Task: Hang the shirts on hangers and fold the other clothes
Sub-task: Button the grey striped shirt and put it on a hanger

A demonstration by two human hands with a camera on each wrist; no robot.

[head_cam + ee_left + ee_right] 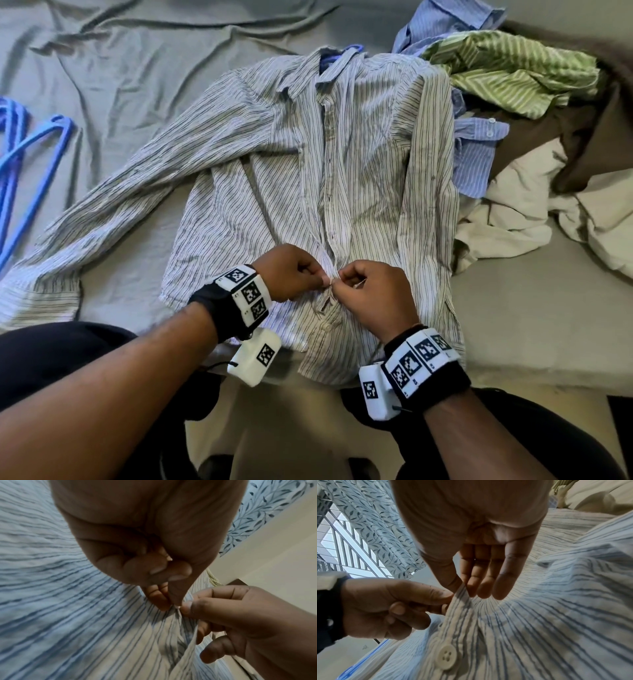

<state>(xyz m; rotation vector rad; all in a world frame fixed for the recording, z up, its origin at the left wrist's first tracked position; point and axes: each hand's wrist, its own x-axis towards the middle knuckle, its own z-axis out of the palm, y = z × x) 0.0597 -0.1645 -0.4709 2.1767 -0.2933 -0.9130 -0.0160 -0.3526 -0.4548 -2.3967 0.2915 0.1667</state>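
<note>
On bed, centre of head view: striped shirt is lying face up on grey sheet, collar away from me, w/ a blue hanger poking out at the neck. One sleeve is stretching out flat toward the left side, cuff near bed edge.

I'm seeing both hands meeting at the front placket, low on the shirt. Left hand is curling in, thumb + forefinger pinching the placket edge; other fingers tucked into palm (left wrist cam confirms). Right hand is pinching the opposite edge betw. thumb and fingertips, remaining fingers hanging fairly straight behind the fabric per right wrist cam. Fingertips of the 2 hands are nearly touching. Can't tell whether a button is betw. them; too small.

Right wrist cam is showing one white button on the placket just below the pinch point, not in either hand.

Spare blue hangers are lying at left edge of bed, well apart from shirt. Pile at right: blue striped shirt, green striped garment, brown cloth, cream cloth, all crumpled, the blue one touching the shirt's right side.
</note>
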